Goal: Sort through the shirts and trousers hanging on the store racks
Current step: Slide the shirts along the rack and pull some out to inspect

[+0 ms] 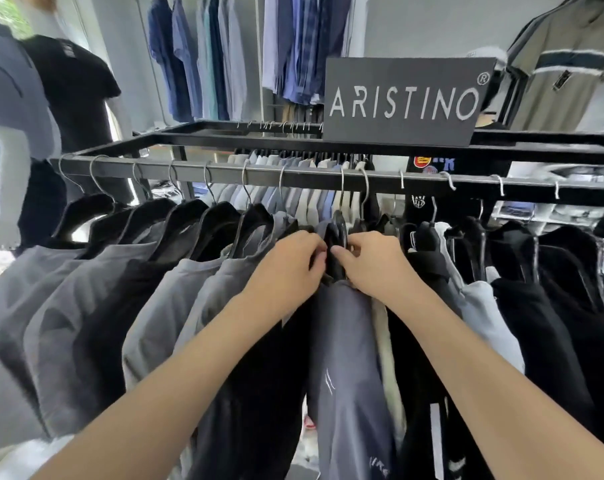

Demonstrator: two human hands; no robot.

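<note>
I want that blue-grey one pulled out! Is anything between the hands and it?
No, nothing. The left hand and right hand grip the top of the blue-grey garment; neighbouring clothes only press against its sides.

Fingertips of the left hand (286, 265) and right hand (375, 261) hide among dark garments (340, 313).

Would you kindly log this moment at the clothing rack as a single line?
phase: sorting | left hand: grips grey-blue garment at hanger | right hand: grips same garment | rail: crowded
</note>
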